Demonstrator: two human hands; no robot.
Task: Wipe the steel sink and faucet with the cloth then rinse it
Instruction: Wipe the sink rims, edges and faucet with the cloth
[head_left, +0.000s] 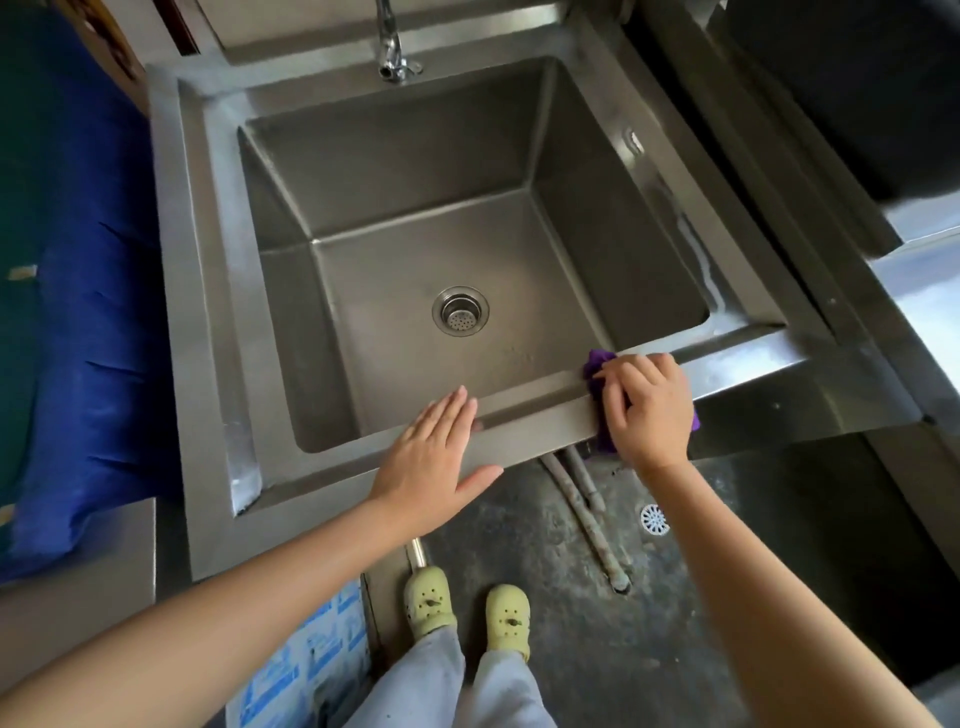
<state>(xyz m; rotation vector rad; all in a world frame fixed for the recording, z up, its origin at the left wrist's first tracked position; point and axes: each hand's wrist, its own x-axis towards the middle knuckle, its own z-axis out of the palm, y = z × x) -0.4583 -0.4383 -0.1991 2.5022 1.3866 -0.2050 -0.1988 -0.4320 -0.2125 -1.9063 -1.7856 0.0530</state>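
The right hand (647, 410) is pressing a purple cloth (597, 374) against the near rim of the steel sink (530, 410), toward the rim's right end. The fingers are curled down over the cloth, gripping it, and most of the fabric is lying hidden under the palm. A bunched corner is sticking out past the fingertips on the basin side, and another strip is hanging down over the front edge of the rim below the thumb side of the hand. A small purple edge is also showing to the right of the hand, near the wrist.

The left hand (434, 462) is resting flat on the same front rim, further left, with its fingers spread open and holding nothing. Its fingertips are reaching just over the inner lip toward the basin. The two hands are lying well apart along the rim.

The basin is sitting empty, with the round drain strainer (460, 310) near the middle of its floor. The faucet (392, 44) is standing at the back edge, far from both hands; its spout is possibly dry, though the top of it is cut off by the frame.
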